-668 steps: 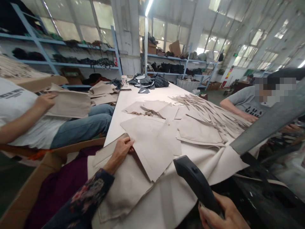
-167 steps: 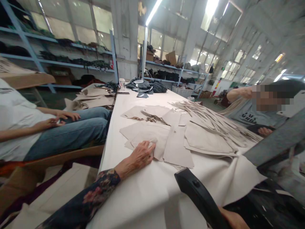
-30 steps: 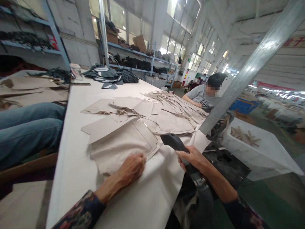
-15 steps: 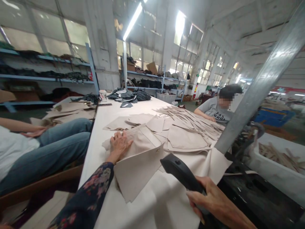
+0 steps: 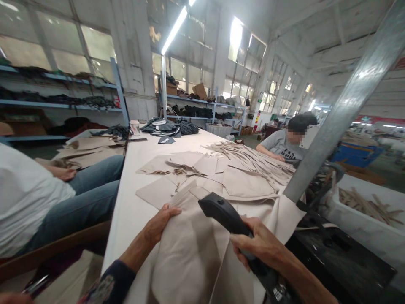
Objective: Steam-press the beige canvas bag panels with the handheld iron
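My left hand [image 5: 163, 221] grips the upper left edge of a beige bag panel [image 5: 186, 249], thumb on top and fingers closed along the edge. The panel looks like leather or faux leather and slants down towards me. My right hand [image 5: 257, 242] is wrapped round a black hand-held tool [image 5: 221, 211] with a curved body and a broad blunt nose; its exact kind does not show. The nose sits over the panel's upper right; I cannot tell whether it touches. Beyond my left hand lies a flat beige piece [image 5: 153, 192] with small metal fittings.
Beige pieces [image 5: 247, 181] and narrow strips [image 5: 253, 158] cover much of the white table [image 5: 126, 202]. A slanted metal post [image 5: 335, 109] rises at right, near a white bin [image 5: 367, 219]. One person [image 5: 41, 202] sits at left, another [image 5: 281, 141] across at right.
My left hand has lifted the beige panel off the pile and drawn it towards me, now gripping its edge. The black tool has shifted slightly left. The seated person at left has leaned further in.
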Available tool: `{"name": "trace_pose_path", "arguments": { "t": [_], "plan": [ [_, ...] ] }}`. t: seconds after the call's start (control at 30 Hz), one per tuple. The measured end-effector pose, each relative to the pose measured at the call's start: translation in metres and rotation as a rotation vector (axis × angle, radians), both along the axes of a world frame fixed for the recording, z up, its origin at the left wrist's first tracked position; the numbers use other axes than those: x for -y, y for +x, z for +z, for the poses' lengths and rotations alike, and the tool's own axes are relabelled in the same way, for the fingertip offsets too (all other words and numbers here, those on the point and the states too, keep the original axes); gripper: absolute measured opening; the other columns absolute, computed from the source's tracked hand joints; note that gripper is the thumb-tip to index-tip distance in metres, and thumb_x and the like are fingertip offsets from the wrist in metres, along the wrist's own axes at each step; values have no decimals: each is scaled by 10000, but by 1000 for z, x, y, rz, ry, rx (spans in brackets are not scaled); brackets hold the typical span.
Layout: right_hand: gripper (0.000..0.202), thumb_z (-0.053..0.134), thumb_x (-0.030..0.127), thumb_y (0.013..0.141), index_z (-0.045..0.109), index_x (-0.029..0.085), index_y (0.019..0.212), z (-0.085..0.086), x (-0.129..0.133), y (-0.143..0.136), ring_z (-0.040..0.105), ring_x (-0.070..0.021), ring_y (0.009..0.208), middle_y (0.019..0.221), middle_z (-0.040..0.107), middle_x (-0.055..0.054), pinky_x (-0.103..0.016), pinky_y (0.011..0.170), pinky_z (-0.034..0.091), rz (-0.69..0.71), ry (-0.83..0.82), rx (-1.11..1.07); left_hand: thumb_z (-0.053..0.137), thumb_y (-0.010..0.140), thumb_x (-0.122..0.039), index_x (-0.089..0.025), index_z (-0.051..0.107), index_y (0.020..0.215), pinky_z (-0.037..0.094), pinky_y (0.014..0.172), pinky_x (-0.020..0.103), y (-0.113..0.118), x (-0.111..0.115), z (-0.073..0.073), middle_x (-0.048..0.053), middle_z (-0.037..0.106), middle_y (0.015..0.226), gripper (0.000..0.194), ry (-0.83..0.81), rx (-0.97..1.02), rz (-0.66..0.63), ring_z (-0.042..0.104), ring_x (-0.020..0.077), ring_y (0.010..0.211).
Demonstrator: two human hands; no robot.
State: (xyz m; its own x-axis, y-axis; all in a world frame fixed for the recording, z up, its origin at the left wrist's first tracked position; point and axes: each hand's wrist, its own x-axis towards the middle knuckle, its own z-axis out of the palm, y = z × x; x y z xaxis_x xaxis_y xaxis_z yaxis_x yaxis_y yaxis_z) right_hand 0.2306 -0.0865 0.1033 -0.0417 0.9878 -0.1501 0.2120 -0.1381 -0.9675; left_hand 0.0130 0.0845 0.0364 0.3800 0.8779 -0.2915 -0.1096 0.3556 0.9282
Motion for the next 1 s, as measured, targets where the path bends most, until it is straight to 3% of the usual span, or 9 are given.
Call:
{"name": "trace_pose_path", "arguments": {
  "t": [0.17, 0.3, 0.53, 0.67, 0.77, 0.9, 1.0],
  "plan": [
    [199, 602, 331, 763, 535, 147, 732, 5, -22, -14, 487, -90, 391, 525, 540, 22, -178, 362, 420, 29, -20, -37, 723, 553, -214, -191, 429, 1041, 525, 605, 301, 1, 24, -12, -1, 628, 767, 570, -101, 239, -139, 634, 185, 648],
    [279, 587, 398, 790, 528, 141, 697, 5, -38, -14, 474, -83, 392, 513, 521, 20, -175, 373, 408, 48, 10, -70, 690, 568, -167, -189, 406, 1087, 538, 636, 320, -2, 23, -20, -4, 636, 771, 592, -152, 250, -114, 649, 196, 671],
    [281, 618, 392, 779, 543, 133, 699, 0, -28, -14, 480, -93, 400, 505, 525, 13, -181, 359, 405, 58, -66, -78, 652, 607, -147, -160, 434, 1095, 536, 634, 307, -8, 24, -20, 20, 665, 776, 535, -128, 270, -163, 661, 201, 673],
    [330, 607, 430, 790, 531, 131, 674, -6, -38, -8, 469, -91, 393, 487, 510, 13, -193, 379, 411, -17, -2, -86, 650, 602, -132, -129, 441, 1189, 539, 639, 310, -5, 28, -19, 43, 688, 802, 623, -156, 279, -205, 671, 215, 695],
    [338, 630, 447, 774, 539, 127, 714, -2, -48, 1, 486, -88, 413, 546, 531, 9, -189, 386, 417, -98, 29, -81, 661, 592, -134, -115, 409, 1265, 547, 661, 346, -4, 30, -19, 68, 702, 839, 718, -166, 319, -216, 680, 250, 742],
    [307, 620, 425, 783, 556, 125, 756, 4, -30, 9, 496, -94, 418, 575, 551, 2, -191, 372, 411, -55, 12, -93, 674, 587, -135, -111, 450, 1259, 546, 649, 325, -5, 28, -19, 77, 706, 842, 709, -176, 304, -200, 682, 242, 731],
    [298, 601, 415, 791, 551, 131, 715, -2, -12, 7, 477, -93, 379, 498, 525, 12, -184, 357, 394, -7, -44, -45, 662, 588, -132, -115, 475, 1247, 547, 648, 320, -6, 25, -21, 68, 706, 816, 685, -185, 294, -193, 682, 238, 719]
  ]
}}
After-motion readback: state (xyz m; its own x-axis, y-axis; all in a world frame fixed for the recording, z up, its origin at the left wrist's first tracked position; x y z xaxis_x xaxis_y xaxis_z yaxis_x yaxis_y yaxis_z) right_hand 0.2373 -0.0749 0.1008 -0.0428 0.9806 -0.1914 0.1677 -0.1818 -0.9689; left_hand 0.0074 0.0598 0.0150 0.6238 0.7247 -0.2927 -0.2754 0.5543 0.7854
